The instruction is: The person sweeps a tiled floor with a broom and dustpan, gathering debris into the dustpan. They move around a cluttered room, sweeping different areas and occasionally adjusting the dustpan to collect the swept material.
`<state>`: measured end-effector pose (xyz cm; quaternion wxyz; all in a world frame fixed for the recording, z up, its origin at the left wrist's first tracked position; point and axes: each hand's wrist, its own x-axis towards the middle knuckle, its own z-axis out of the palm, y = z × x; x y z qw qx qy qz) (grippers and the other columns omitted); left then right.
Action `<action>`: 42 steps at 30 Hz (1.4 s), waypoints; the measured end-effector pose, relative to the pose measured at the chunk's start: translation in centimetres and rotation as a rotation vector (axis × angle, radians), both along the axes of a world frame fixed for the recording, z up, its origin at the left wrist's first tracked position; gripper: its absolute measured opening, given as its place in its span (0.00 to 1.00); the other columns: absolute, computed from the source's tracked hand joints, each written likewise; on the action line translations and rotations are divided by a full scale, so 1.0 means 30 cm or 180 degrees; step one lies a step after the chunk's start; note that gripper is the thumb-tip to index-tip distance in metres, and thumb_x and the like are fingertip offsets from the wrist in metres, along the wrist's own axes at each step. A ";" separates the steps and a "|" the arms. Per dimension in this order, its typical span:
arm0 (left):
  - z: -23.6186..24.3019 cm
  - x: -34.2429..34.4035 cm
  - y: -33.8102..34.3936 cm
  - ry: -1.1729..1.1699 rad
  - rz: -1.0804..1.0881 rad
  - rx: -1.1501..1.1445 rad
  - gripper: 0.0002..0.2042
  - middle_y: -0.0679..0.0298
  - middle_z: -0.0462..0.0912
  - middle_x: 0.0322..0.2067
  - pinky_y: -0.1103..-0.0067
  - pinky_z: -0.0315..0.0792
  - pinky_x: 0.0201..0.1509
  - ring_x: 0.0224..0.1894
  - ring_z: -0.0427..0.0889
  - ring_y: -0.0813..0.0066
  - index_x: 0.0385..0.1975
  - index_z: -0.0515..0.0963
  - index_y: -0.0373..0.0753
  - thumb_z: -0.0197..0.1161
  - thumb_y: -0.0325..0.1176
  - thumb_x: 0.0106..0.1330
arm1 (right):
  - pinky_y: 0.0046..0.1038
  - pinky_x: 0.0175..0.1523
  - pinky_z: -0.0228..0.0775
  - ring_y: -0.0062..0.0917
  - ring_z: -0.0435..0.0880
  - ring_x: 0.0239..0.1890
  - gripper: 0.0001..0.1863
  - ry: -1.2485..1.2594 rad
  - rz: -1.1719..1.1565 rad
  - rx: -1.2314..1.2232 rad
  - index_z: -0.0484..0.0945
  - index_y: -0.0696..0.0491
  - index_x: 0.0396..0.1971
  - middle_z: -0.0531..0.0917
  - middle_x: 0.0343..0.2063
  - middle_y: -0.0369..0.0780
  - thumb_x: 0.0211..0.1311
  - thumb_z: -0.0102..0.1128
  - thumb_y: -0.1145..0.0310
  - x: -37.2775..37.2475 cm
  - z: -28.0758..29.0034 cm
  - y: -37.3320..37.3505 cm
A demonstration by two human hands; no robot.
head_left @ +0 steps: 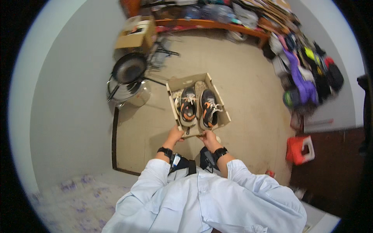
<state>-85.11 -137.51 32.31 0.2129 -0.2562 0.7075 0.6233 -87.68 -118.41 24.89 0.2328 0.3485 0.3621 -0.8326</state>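
Note:
Both of my hands grip the near edge of a cream open-topped box (pixel 169 91). My left hand (pixel 175 135) is closed on its near left corner, and my right hand (pixel 210 139) is closed on the near side, towards the right. Inside lie a dark sneaker with orange patches (pixel 189 106) on the left and its matching sneaker (pixel 208 110) on the right, pale laces showing. More footwear, partly hidden, lies around them, including a light sole (pixel 200 86) at the far end. The box appears held above the floor in front of me.
A black frying pan (pixel 130 68) rests over a large metal pot (pixel 136 94) at left, with a cardboard box (pixel 136 37) behind. Piled clothes and bags (pixel 303 73) line the right wall. A red bag (pixel 298 150) stands at lower right; a loaded wooden shelf (pixel 210 25) spans the back.

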 end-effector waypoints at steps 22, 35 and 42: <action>-0.036 -0.488 -0.845 0.1824 -0.2771 -0.0602 0.30 0.53 0.80 0.21 0.78 0.74 0.26 0.18 0.80 0.70 0.53 0.65 0.31 0.58 0.34 0.46 | 0.44 0.52 0.69 0.40 0.72 0.40 0.06 0.0486 -0.3319 -0.0019 0.62 0.63 0.32 0.69 0.36 0.48 0.54 0.43 0.78 -0.001 0.015 -1.011; -0.288 -0.907 -0.913 0.2068 -0.4194 0.0247 0.30 0.53 0.79 0.26 0.78 0.76 0.22 0.19 0.80 0.70 0.55 0.62 0.30 0.58 0.30 0.49 | 0.43 0.51 0.70 0.41 0.71 0.40 0.08 0.1148 -0.4654 0.0480 0.61 0.63 0.33 0.68 0.36 0.50 0.53 0.45 0.78 -0.249 -0.256 -1.292; -0.251 -1.063 -1.018 0.2476 -0.4303 0.0867 0.29 0.56 0.78 0.25 0.79 0.75 0.21 0.18 0.78 0.74 0.55 0.62 0.28 0.58 0.28 0.49 | 0.42 0.51 0.70 0.40 0.72 0.39 0.08 0.1479 -0.4945 0.0871 0.64 0.62 0.33 0.70 0.34 0.48 0.51 0.45 0.77 -0.400 -0.245 -1.443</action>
